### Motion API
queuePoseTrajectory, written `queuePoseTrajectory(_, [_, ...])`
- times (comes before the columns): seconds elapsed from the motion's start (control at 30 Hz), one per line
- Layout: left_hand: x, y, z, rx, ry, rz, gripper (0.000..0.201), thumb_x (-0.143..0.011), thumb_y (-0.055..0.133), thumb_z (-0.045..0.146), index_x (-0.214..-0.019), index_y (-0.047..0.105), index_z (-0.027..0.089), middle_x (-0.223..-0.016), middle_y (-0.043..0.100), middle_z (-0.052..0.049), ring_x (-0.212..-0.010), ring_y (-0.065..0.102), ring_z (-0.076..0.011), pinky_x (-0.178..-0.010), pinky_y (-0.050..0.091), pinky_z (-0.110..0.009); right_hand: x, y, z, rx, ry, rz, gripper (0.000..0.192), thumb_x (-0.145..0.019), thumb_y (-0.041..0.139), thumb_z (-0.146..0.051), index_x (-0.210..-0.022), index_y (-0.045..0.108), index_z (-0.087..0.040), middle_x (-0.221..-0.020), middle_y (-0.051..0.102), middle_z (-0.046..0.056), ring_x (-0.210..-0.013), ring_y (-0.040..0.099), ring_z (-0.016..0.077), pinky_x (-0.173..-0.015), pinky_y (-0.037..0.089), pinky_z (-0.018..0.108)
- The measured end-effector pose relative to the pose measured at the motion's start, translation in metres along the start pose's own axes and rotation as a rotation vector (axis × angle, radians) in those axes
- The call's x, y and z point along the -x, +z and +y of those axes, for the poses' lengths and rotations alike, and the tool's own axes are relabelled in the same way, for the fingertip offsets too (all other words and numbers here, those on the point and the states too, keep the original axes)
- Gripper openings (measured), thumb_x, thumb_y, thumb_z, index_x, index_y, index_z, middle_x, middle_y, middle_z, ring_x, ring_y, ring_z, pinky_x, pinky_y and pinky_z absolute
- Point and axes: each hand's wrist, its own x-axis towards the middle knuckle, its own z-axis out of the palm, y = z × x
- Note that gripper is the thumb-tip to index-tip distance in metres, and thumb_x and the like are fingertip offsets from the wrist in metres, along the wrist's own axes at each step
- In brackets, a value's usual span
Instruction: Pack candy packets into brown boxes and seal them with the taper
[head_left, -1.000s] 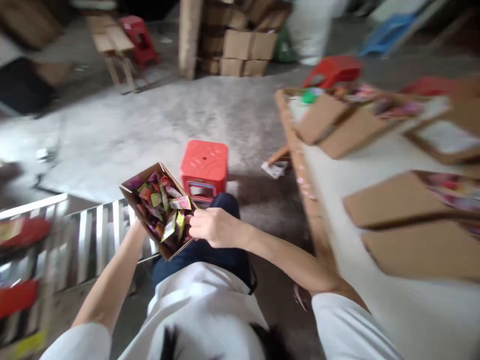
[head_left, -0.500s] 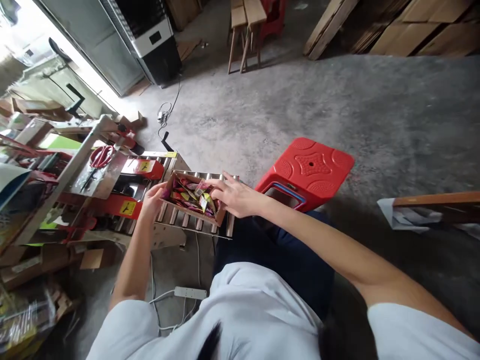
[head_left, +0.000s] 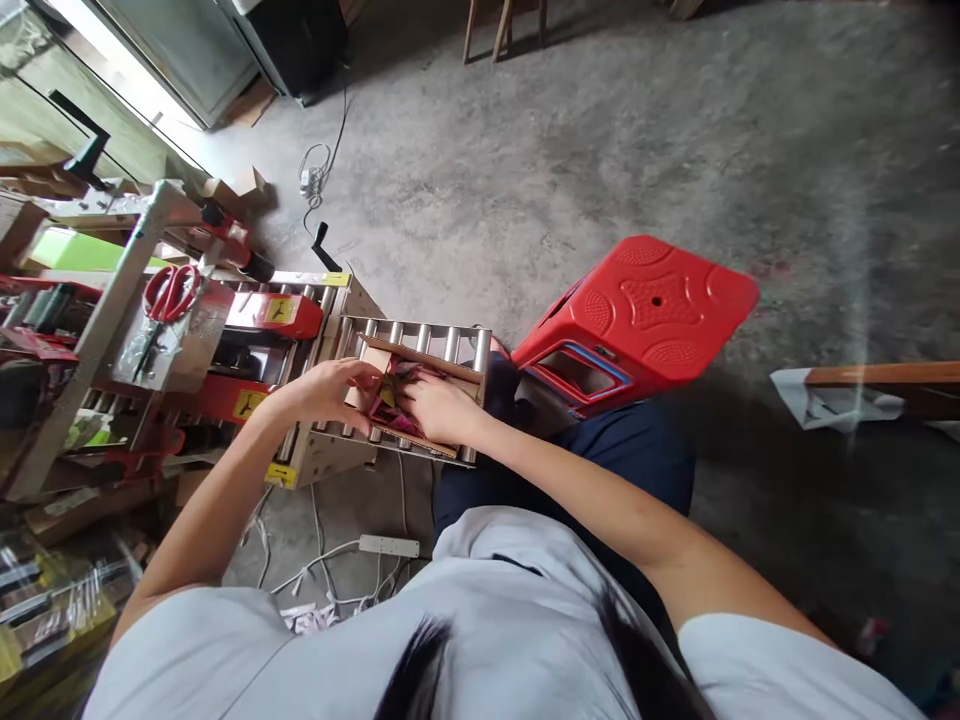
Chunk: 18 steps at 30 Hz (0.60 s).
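Filling the nearest part of the view, a white shirt (head_left: 517, 620) is being worn with dark trousers (head_left: 637, 450). Low on the left, a white power strip (head_left: 388, 546) is being surrounded by pale cables on the floor.

Ahead of the shirt, an open cardboard box (head_left: 416, 440) is being supported on a metal roller conveyor (head_left: 482, 350), close to its right end. Coloured packets (head_left: 397, 418) are being contained in the box. Its left end is being covered by the left hand (head_left: 330, 390), whose thumb and fingers are being held apart; whether the cardboard is being gripped cannot be told. The packets are being partly hidden by the right hand (head_left: 439, 408); its fingers are being held extended over them, and whether anything is being pinched cannot be determined.

To the right, a red plastic stool (head_left: 660, 305) is being noted just beyond the trousers. To the left, red machine parts (head_left: 277, 312) are being marked by yellow labels, and red-handled scissors (head_left: 171, 292) are being carried on a pale panel.

Farther out, a black crank handle (head_left: 324, 248) is being observed beside the conveyor. At the upper edge, wooden legs (head_left: 504, 30) are being cut off by the frame.
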Motion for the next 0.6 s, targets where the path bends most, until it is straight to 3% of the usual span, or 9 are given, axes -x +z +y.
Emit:
queuePoseTrajectory(0.13, [-0.013, 0.015, -0.014, -0.099, -0.004, 0.097, 0.045, -0.064, 0.083, 0.053, -0.093, 0.074, 0.021, -0.081, 0.072, -0.003, -0.072, 0.065, -0.0201, -0.069, 0.05, -0.029, 0.009, -0.011, 0.008, -0.602, 0.045, 0.255, 0.037, -0.096, 0.043, -0.016, -0.126, 0.064, -0.016, -0.135, 0.063, 0.009, -0.128, 0.057, 0.0187, -0.115, 0.041, 0.038])
queuePoseTrajectory(0.23, [-0.027, 0.029, -0.022, -0.201, -0.038, 0.168, 0.034, -0.073, 0.076, 0.052, -0.078, 0.068, 0.02, -0.073, 0.068, -0.003, -0.067, 0.061, -0.019, -0.071, 0.048, -0.031, 0.019, -0.031, 0.003, -0.889, 0.068, 0.395, 0.035, -0.1, 0.04, -0.025, -0.123, 0.065, -0.02, -0.128, 0.067, 0.006, -0.119, 0.062, 0.0175, -0.105, 0.051, 0.036])
queuePoseTrajectory(0.33, [-0.035, 0.039, -0.024, -0.359, -0.074, 0.302, 0.041, -0.067, 0.082, 0.051, -0.085, 0.065, 0.018, -0.089, 0.068, -0.009, -0.089, 0.062, -0.0274, -0.091, 0.046, -0.041, 0.027, -0.062, -0.005, -0.716, 0.108, 0.532, 0.03, -0.1, 0.044, -0.031, -0.116, 0.069, -0.022, -0.118, 0.071, 0.006, -0.113, 0.064, 0.0196, -0.103, 0.051, 0.038])
queuePoseTrajectory(0.43, [-0.035, 0.047, -0.024, -0.488, -0.133, 0.534, 0.075, -0.055, 0.091, 0.048, -0.113, 0.06, 0.012, -0.13, 0.056, -0.024, -0.126, 0.047, -0.0423, -0.11, 0.032, -0.055, 0.032, -0.075, -0.012, -0.342, 0.272, 0.622, 0.036, -0.097, 0.055, -0.035, -0.128, 0.063, -0.018, -0.132, 0.063, 0.013, -0.128, 0.055, 0.0278, -0.112, 0.041, 0.05])
queuePoseTrajectory(0.5, [-0.029, 0.053, -0.024, -0.504, -0.183, 0.635, 0.094, -0.056, 0.09, 0.046, -0.132, 0.049, 0.009, -0.147, 0.04, -0.029, -0.139, 0.034, -0.0453, -0.116, 0.022, -0.058, 0.037, -0.062, -0.018, -0.196, 0.304, 0.489, 0.049, -0.089, 0.067, -0.038, -0.131, 0.061, -0.014, -0.135, 0.061, 0.017, -0.129, 0.053, 0.0323, -0.115, 0.034, 0.056])
queuePoseTrajectory(0.6, [-0.013, 0.067, -0.02, -0.418, -0.243, 0.753, 0.102, -0.065, 0.085, 0.043, -0.148, 0.032, 0.012, -0.158, 0.026, -0.027, -0.147, 0.022, -0.0434, -0.12, 0.015, -0.059, 0.048, -0.02, -0.031, -0.112, 0.234, 0.324, 0.063, -0.083, 0.076, -0.035, -0.138, 0.056, -0.013, -0.144, 0.055, 0.019, -0.137, 0.048, 0.0326, -0.121, 0.022, 0.059])
